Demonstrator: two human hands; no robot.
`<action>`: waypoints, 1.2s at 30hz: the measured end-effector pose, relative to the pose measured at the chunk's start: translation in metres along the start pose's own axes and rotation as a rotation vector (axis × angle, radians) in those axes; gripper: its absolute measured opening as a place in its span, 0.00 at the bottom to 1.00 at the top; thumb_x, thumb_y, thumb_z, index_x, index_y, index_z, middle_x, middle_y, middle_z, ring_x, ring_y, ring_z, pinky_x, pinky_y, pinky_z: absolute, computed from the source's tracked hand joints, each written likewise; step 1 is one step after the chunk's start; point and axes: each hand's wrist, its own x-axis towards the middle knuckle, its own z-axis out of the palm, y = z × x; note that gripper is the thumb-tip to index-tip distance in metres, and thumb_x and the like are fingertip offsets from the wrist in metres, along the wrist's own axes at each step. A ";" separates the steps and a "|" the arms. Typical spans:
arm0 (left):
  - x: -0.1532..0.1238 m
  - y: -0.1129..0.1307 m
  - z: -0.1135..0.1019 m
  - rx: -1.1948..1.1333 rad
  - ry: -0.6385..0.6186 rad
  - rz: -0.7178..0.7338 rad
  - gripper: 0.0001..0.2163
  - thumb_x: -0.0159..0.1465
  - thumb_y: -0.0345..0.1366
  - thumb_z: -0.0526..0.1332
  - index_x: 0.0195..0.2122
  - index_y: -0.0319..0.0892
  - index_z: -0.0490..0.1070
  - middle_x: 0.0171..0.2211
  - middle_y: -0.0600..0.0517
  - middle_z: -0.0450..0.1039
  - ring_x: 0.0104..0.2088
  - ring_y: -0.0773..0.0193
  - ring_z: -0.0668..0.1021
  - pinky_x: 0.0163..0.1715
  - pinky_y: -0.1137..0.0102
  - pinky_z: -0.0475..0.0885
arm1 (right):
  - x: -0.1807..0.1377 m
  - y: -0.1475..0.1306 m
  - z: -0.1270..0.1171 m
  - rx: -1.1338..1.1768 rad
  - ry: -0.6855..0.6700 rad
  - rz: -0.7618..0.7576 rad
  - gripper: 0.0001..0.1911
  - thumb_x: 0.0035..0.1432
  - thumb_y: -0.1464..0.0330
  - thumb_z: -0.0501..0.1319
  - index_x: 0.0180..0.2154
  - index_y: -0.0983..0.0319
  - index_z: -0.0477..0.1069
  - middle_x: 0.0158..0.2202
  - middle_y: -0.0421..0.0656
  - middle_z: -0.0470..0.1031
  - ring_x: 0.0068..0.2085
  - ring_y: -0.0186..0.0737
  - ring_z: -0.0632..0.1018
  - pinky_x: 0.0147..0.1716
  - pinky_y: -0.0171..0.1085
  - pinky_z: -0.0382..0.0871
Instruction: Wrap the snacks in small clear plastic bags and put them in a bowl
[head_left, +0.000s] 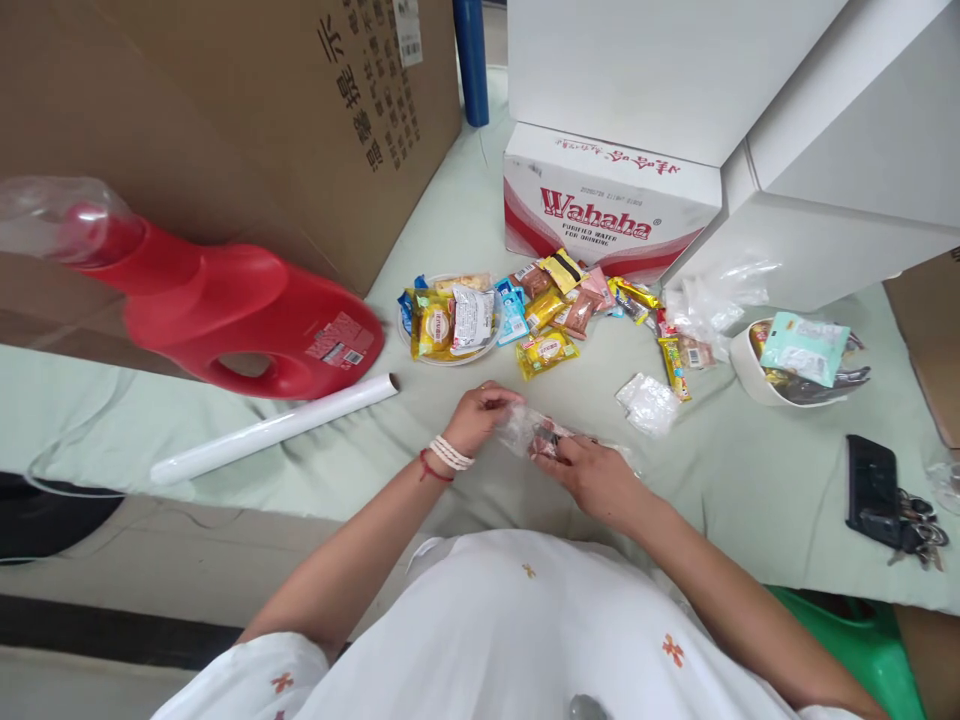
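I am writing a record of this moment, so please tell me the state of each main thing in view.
Left grip, closed on bag
Right grip, closed on bag
Bag, held at both ends; seal unclear
Dish, filled with packets
Loose packets, heaped; seals unclear
Bowl, filled above its rim
Jug, cap under clear plastic
Tube, lying, near end open
Phone, flat, visible face dark
Keys, bunched beside phone

1 red jug [247, 300], white tube [275, 428], Wahaha box [600, 215], black phone [870, 475], keys [926, 538], green stool [862, 650]

White shirt [555, 620], white bracelet [452, 454], red cord [435, 471]
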 end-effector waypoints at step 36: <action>-0.051 0.044 0.082 0.967 0.062 0.128 0.36 0.56 0.49 0.73 0.64 0.44 0.65 0.59 0.37 0.66 0.57 0.41 0.69 0.53 0.50 0.68 | -0.042 0.009 0.051 0.255 0.617 0.650 0.07 0.64 0.65 0.62 0.42 0.59 0.76 0.59 0.56 0.65 0.61 0.60 0.65 0.59 0.61 0.64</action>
